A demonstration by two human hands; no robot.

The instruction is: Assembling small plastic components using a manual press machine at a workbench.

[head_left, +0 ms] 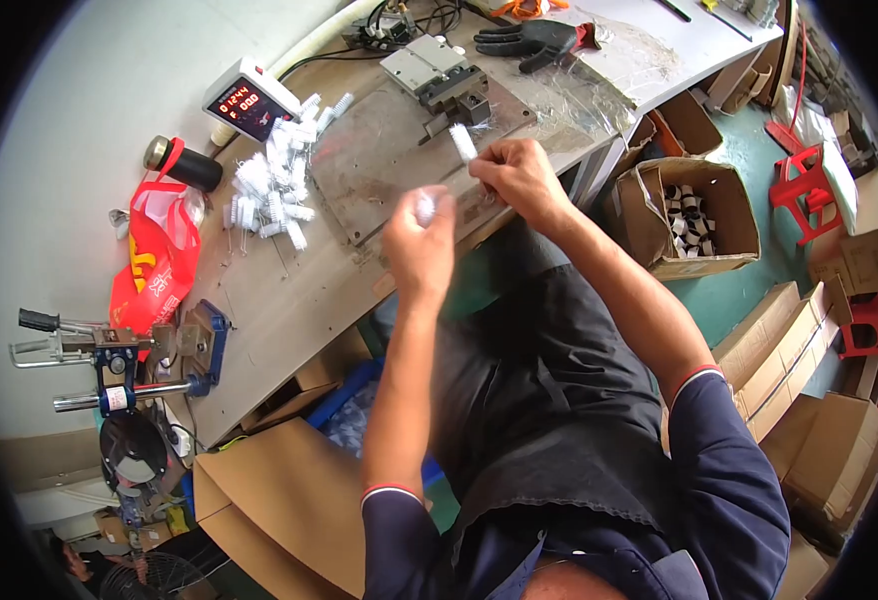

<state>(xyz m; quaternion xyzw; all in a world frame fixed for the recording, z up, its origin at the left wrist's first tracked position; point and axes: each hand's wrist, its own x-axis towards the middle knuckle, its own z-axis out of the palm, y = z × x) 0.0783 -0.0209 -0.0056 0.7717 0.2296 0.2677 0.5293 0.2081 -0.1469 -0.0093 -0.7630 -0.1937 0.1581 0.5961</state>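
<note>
My right hand pinches a small white ribbed cylinder with wire leads, held just above the grey metal plate on the bench. My left hand is closed around another white piece, blurred by motion, near the bench's front edge. A heap of the same white wound parts lies on the bench to the left of the plate. Behind the plate stands a small metal fixture block.
A counter box with a red display, a black bottle and a red bag sit at left. A blue hand press is clamped at the bench end. A black glove lies behind. Cardboard boxes stand right and below.
</note>
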